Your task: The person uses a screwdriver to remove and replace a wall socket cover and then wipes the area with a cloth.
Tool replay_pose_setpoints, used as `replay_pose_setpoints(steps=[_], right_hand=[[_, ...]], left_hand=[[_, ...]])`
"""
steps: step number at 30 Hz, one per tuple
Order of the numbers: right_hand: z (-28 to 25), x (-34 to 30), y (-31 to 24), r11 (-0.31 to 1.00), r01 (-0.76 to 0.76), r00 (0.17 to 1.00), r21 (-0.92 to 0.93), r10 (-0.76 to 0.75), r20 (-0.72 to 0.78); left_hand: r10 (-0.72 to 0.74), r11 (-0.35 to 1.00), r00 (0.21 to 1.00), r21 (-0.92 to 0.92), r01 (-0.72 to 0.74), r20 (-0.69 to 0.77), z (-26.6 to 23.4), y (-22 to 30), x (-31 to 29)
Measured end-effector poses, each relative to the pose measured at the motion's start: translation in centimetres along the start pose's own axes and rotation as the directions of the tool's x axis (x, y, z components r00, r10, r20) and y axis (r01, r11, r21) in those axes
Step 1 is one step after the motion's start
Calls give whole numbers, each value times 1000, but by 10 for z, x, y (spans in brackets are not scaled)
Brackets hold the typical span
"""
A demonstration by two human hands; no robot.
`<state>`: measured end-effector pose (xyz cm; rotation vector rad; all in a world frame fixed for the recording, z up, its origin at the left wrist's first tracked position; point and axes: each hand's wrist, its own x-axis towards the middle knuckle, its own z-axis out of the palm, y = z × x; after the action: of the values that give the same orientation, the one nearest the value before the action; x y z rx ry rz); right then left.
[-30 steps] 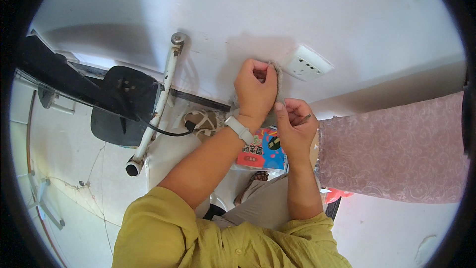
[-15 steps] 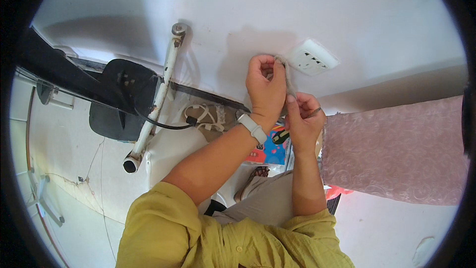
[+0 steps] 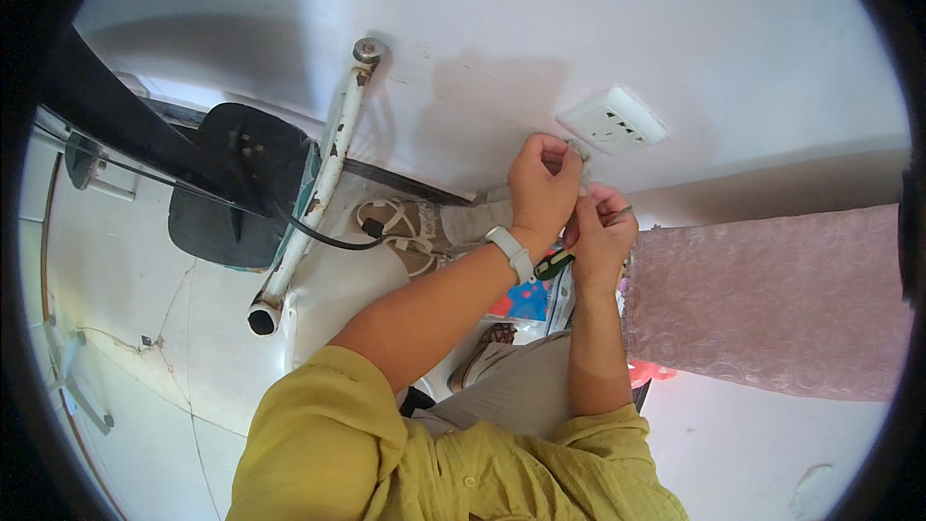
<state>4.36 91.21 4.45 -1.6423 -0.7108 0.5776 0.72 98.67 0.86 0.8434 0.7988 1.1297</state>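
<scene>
Far left: black rounded seat-like panel (image 3: 227, 183) on a dark frame, low against the white wall (image 3: 540, 10).

Beside it: white painted metal tube with chipped paint (image 3: 318, 183), slanting from a bolted end high on the wall down to an open end near the pale floor (image 3: 145, 367); thin black cable (image 3: 323, 236) crossing behind it.

Centre-left, on the floor: beige strapped sandal (image 3: 391, 227), lying just right of the tube.

Centre: left hand (image 3: 542, 178), white wristband (image 3: 509, 253) on its wrist, yellow sleeve (image 3: 328, 434) on the forearm's upper part; fingers (image 3: 552, 147) curled and pinched narrow on something small at the wall, too small to identify.

Just right, touching the left: right hand (image 3: 600, 232), fingers bent, grip closed round a slim tool with a green and black handle (image 3: 552, 263) that juts below the palm; a thin metal tip (image 3: 620, 213) showing at the knuckles.

Above right of both hands: white rectangular plastic wall socket plate (image 3: 613, 120), tilted, mounted on the wall, near the left fingertips but apart from them.

Below the hands: colourful blue and red printed packet (image 3: 526, 301), partly hidden by the forearms, above grey trousers (image 3: 511, 391).

Far right: pinkish patterned fabric (image 3: 772, 299), a broad sheet reaching to the picture's edge.
</scene>
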Motion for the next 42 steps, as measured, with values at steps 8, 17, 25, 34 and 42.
replay_pose_setpoints(steps=[8, 17, 25, 34, 42], right_hand=[[8, 5, -32, 919, -120, 959, -375, 206, 196], [15, 8, -14, 909, -250, 846, -334, 373, 380], [17, 7, -21, 908, -141, 949, -395, 237, 206], [0, 11, -12, 918, -396, 892, 4, 383, 241], [-32, 12, 3, 905, -350, 918, 241, 280, 281]], left_hand=[[-129, 978, 906, -205, 48, -404, -15, 33, 14], [-407, 864, 870, -427, 267, -278, -19, 47, 13], [-368, 902, 900, -324, 285, -233, -25, 36, 20], [-466, 799, 881, -389, 459, 83, -25, 38, 10], [-314, 933, 945, -156, 326, 96, -34, 35, -6]])
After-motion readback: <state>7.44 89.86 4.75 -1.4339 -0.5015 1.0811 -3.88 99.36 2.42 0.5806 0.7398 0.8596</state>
